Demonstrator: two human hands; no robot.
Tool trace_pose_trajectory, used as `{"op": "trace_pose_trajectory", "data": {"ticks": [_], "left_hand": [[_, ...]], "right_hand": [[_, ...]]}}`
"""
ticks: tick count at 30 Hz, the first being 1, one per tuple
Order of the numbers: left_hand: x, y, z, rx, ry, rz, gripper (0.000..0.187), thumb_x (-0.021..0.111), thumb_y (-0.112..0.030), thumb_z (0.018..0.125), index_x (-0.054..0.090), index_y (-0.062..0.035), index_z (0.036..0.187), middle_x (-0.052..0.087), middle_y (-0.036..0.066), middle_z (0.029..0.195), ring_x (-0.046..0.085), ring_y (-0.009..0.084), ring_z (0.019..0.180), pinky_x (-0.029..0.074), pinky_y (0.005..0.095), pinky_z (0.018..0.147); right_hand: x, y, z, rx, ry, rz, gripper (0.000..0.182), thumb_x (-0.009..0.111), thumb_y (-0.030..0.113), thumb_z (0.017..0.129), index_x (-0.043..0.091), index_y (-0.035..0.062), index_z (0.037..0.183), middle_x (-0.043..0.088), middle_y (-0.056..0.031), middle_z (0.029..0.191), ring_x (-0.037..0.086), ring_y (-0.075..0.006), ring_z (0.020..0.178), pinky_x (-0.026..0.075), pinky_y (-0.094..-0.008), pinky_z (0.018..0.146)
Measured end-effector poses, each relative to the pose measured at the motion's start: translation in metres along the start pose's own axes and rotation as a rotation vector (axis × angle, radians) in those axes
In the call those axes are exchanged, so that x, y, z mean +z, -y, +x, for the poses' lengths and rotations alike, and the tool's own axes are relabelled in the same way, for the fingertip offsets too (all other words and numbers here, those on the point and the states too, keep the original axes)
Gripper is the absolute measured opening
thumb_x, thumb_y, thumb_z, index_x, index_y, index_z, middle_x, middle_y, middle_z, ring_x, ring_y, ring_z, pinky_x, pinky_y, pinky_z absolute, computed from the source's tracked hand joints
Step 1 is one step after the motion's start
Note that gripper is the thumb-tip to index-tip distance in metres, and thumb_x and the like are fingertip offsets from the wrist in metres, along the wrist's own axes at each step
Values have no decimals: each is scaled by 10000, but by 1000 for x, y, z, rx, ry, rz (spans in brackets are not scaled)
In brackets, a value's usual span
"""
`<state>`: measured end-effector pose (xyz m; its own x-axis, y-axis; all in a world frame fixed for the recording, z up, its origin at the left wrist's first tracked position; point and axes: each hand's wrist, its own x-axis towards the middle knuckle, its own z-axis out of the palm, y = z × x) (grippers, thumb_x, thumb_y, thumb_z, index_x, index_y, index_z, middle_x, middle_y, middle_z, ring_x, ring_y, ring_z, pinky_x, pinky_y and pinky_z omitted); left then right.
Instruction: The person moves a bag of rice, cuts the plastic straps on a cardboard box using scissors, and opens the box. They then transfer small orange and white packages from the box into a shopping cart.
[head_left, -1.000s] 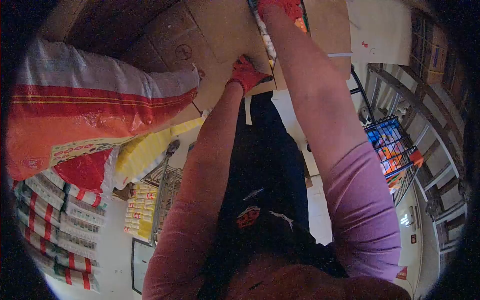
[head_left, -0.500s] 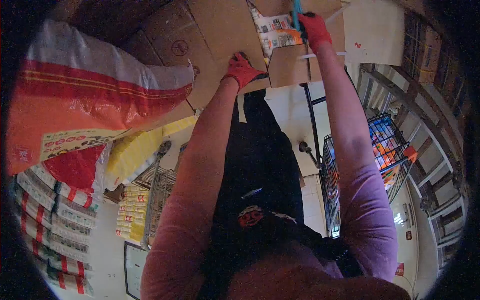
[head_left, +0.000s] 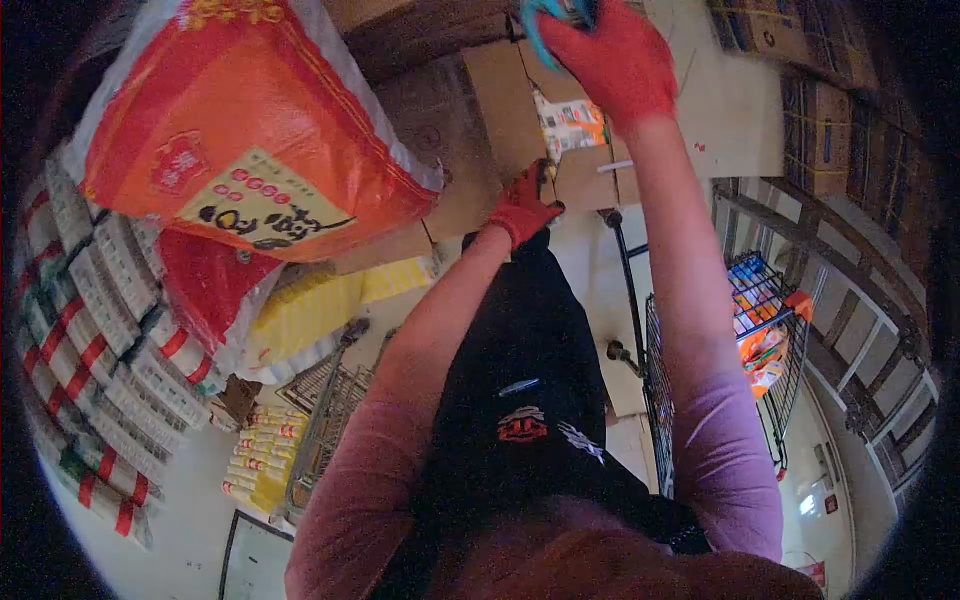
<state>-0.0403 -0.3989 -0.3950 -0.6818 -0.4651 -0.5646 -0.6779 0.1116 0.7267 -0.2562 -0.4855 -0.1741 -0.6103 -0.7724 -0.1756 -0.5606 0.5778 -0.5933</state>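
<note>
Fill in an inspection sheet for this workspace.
Surface: support under the open cardboard box cannot be made out.
Job's things: printed packets show inside the box; a turquoise item, partly out of frame, is not identifiable.
Clutter: large red-and-orange sack at picture left.
Left hand: red-gloved, at the box's near edge.
Right hand: red-gloved, closed around the turquoise item.
Cables: nothing seen.
Surroundings: stacked packs and a wire cart at left; loaded cart and metal frames at right.
</note>
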Motion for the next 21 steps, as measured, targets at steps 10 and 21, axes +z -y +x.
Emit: {"op": "trace_pose_trajectory", "data": {"ticks": [10,21], "left_hand": [[-162,-132,-1,486,-575,449,701,691,-385,673,443,-50,1237,454,194,1232,420,378,1145,287,512,1005],[-275,-231,116,600,-85,1542,860,663,-520,694,341,-134,1392,206,174,1473,118,394,1364,40,552,1100]], "right_hand": [[41,49,48,-191,-387,200,475,616,267,813,477,23,1197,506,-231,1220,512,-363,1108,438,-401,908],[130,-234,-167,749,270,-412,894,673,482,708,286,33,1377,290,-193,1422,304,-355,1298,279,-463,1051]]}}
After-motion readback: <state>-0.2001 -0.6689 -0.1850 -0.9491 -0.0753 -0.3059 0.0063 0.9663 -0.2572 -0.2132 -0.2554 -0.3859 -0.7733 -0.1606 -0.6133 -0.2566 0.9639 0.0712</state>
